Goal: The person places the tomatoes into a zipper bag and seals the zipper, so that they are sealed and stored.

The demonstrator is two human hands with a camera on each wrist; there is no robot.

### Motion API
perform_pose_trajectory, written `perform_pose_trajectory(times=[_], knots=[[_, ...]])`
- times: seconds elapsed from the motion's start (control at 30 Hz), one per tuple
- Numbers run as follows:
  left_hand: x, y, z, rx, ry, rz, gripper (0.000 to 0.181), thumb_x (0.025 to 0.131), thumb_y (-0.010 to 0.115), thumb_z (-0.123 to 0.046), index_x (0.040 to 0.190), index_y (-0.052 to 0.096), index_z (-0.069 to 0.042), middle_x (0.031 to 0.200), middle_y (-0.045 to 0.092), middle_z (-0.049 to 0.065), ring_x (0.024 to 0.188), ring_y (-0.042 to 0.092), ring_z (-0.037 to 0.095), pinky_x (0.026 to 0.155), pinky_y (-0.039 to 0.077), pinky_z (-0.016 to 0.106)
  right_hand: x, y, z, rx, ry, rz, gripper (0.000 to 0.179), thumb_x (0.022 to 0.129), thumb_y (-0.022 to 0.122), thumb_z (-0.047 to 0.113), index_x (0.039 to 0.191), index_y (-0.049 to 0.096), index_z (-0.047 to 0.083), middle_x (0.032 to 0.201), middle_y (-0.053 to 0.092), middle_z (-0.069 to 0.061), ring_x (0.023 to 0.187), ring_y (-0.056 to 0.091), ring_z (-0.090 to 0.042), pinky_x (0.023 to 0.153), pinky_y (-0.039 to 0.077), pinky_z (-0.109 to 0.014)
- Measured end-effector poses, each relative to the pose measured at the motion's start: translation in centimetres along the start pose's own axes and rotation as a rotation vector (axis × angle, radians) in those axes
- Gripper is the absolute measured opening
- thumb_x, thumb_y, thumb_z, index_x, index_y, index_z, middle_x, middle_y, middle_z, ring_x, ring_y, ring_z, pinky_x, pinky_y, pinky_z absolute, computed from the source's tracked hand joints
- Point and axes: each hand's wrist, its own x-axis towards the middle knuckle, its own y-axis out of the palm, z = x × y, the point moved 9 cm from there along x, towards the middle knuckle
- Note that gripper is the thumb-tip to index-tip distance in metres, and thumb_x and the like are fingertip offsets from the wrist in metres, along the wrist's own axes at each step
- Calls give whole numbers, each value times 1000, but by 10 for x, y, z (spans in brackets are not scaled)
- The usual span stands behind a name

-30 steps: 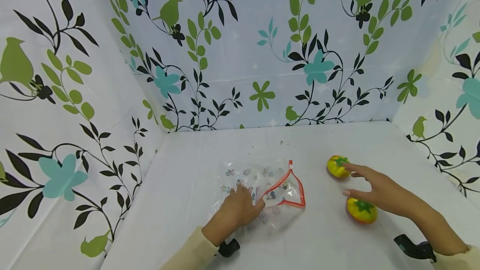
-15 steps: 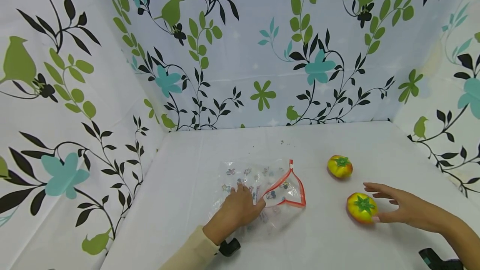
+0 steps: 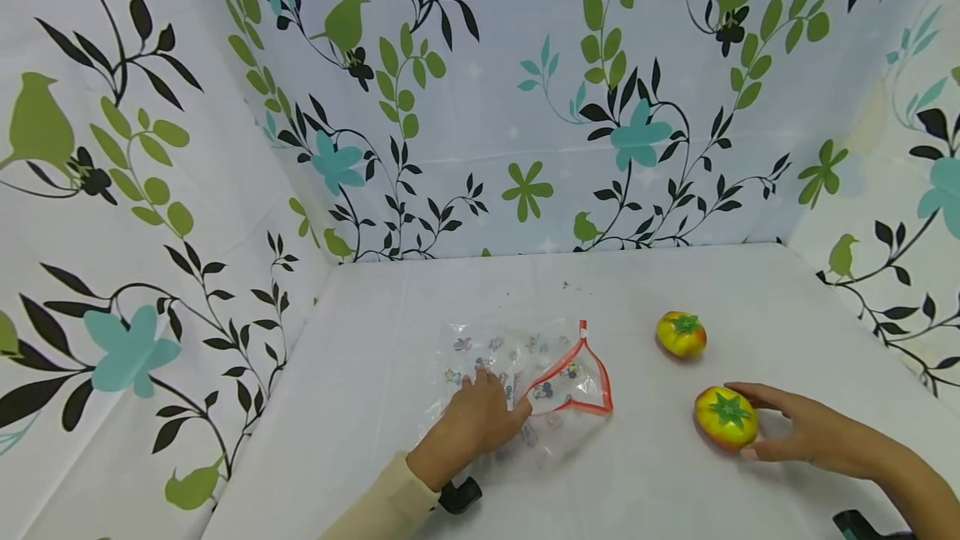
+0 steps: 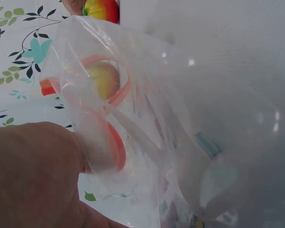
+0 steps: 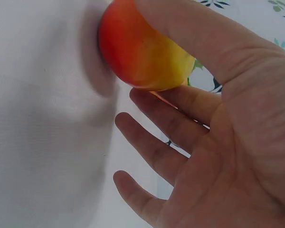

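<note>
My left hand holds a clear zip bag with a red zip edge and small printed figures. Its thumb lies at the bag's mouth, which gapes toward the right; in the left wrist view the bag's film partly covers the thumb. Over on the right, a yellow-and-red toy tomato with a green leafy top sits on the table. My right hand grips it between thumb and fingers from the right side. The right wrist view shows thumb and forefingers against the toy tomato, the other fingers spread apart.
A second toy tomato lies farther back on the white table. Cloth printed with leaves and birds hangs round the back and sides. A black device is at the left wrist.
My right hand has drawn back from between the two toy tomatoes to the right, then closed in on the nearer one. The left hand and the bag have stayed put.
</note>
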Motion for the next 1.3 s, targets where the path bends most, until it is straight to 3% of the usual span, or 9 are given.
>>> perform_pose_trajectory(times=[0.23,0.97,1.3], knots=[[0,-1,0,-6,-4,-3,84,100,52,-51,147,46,19,159,42,35,144,44,55,114,45,57,1,0,-5,-9,30,-8,81,94,79,31,158,40,-2,148,52,-35,132,48,-57,93,44,-78],[0,-2,2,2,10,-25,85,100,52,-51,147,46,19,157,43,36,143,46,56,113,46,57,2,0,4,-56,21,-41,75,96,75,32,153,45,-6,142,59,-30,128,54,-52,92,46,-76],[-1,-2,1,-9,9,-28,85,100,52,-51,146,46,20,157,44,36,143,45,56,113,46,57,13,-2,30,-113,-77,-171,72,94,77,39,148,53,-2,137,66,-21,123,62,-43,95,51,-71]])
